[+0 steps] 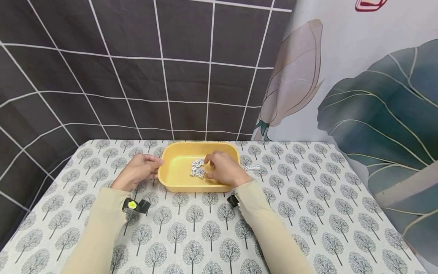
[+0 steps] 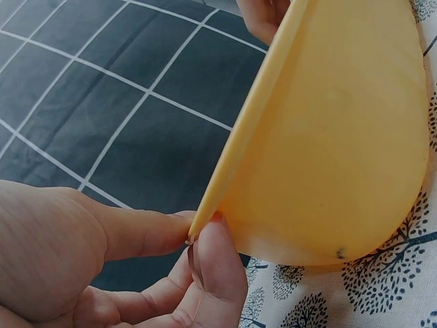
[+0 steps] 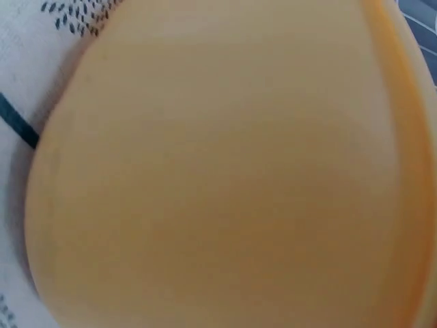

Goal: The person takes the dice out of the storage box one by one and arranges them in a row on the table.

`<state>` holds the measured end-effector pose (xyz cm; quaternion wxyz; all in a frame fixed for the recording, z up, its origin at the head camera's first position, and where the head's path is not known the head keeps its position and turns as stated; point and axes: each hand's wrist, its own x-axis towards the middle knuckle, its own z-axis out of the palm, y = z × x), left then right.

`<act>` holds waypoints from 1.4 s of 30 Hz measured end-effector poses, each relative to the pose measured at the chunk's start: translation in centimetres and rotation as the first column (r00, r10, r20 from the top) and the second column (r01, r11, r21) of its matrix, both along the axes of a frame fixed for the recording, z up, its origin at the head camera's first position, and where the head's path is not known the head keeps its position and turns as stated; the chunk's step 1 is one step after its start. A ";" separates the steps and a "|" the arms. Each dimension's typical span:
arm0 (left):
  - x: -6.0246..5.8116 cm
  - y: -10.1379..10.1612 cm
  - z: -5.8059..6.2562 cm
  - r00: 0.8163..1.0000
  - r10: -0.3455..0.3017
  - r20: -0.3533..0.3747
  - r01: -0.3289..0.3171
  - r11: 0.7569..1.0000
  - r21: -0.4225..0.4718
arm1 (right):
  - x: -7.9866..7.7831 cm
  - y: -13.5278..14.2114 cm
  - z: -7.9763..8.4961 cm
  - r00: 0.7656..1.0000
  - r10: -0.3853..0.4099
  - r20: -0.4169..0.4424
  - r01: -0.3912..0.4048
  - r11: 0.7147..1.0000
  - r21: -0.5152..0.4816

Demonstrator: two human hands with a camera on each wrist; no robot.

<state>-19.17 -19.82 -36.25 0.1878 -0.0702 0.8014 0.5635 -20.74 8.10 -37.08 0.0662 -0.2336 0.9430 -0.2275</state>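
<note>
Head view: my left hand [image 1: 138,171] pinches rim of yellow basin [image 1: 195,188], blocking entry at its left end. My right hand [image 1: 224,167] covers basin's right half; dice [image 1: 195,168] crowd centre. Free pocket: basin floor left of dice. Free lane: lower-middle cloth [image 1: 184,243], between sleeves [image 1: 99,232] (my own forearms, fencing both sides). Dark curtain [image 1: 184,76] walls off top.

We see a flat white cloth printed with grey trees [image 1: 193,228] bearing, near its far edge, a rounded yellow plastic basin [image 1: 196,188] and, just right, a row of white dotted dice [image 1: 252,167].
</note>
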 end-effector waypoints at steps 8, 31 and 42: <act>0.0 0.0 -0.1 1.000 0.006 0.002 -0.006 1.000 -0.002 | -0.2 -0.7 -0.8 0.999 -0.027 0.035 0.026 1.000 0.017; 0.0 0.1 -0.1 1.000 0.009 0.000 -0.009 1.000 0.009 | -0.6 -0.8 -1.3 0.997 -0.067 0.048 0.065 0.997 0.048; 0.0 0.1 0.0 1.000 0.010 -0.006 -0.010 1.000 -0.008 | -0.8 -0.7 -1.5 0.998 -0.062 0.005 0.062 0.996 0.059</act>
